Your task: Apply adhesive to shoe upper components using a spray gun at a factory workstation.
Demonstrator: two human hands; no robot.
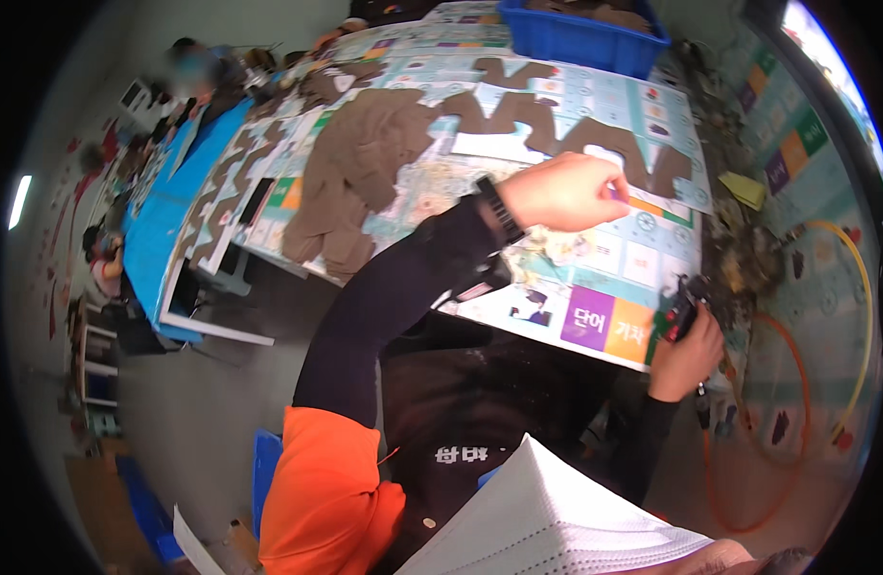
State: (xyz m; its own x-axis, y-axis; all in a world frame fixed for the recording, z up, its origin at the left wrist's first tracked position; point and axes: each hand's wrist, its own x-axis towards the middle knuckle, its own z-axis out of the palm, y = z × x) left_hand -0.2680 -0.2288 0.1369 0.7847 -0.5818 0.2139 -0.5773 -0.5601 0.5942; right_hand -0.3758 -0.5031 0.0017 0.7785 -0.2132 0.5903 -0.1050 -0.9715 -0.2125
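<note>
My left hand [571, 194] reaches across over the table, its fingers curled into a pinch; whether anything small is between them I cannot make out. Beyond it, several brown curved cut-out pieces [609, 142] lie in a row on the printed table cover [547, 254]. A heap of brown cut pieces [360, 158] rests left of that hand. At the table's near right corner my right hand [689, 356] is closed around a black and red hand tool [686, 311]. A black connector [702, 407] hangs below this hand.
A blue crate [585, 40] with brown pieces stands at the far edge. Orange hose [804, 402] and yellow hose [863, 297] loop at the right wall. To the left is a blue-topped table [187, 206], with people beyond it. Rough, caked residue [734, 259] lines the table's right side.
</note>
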